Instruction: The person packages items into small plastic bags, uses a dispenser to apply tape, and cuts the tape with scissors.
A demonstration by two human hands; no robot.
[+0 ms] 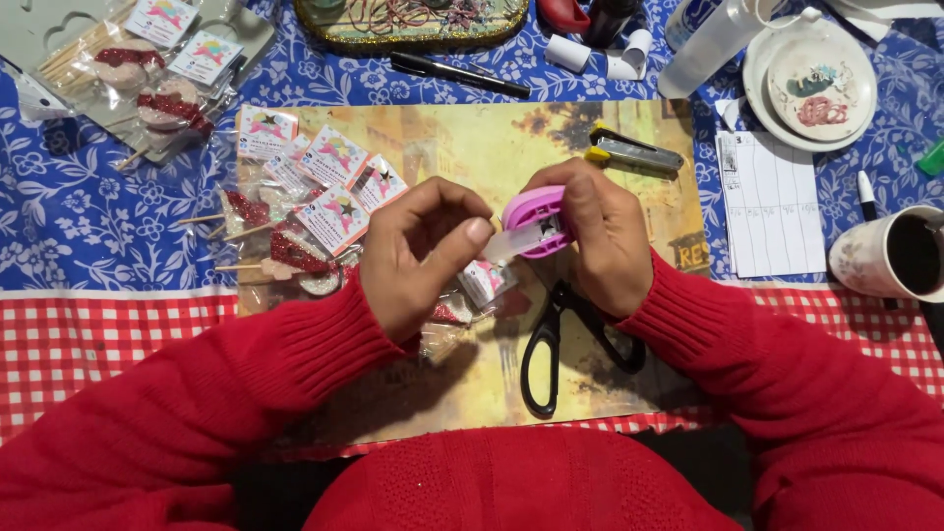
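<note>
Over the picture mat (472,393) on my tabletop, my right hand (600,241) clamps one pink paper punch (536,221), raised so its slot faces me, while the fingers (462,236) of my left hand (418,251) pinch one white paper strip (506,246) into that slot. One pair of black scissors (551,344) lies just below and one stapler (634,152) above, both near; bagged, labelled picks (315,211) pile at left, too overlapped to count.
</note>
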